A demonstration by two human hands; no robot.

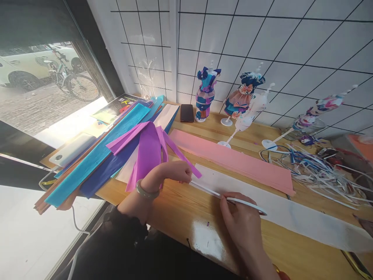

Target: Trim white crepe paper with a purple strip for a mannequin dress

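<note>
A thin white strip runs between my hands along the near edge of a long white crepe-like sheet. My left hand is curled closed at its left end, its fingertips partly hidden. Farther right, my right hand pinches the strip between thumb and fingers, and the loose end curves out past the knuckles. Beyond the white sheet lies a pink sheet. Purple strips are heaped just left of my left hand, one narrow tail reaching past its knuckles.
Blue and brown sheets are stacked at the left beside a white device. A phone and several dressed mannequin stands line the wall. A tangle of thin strips lies at right.
</note>
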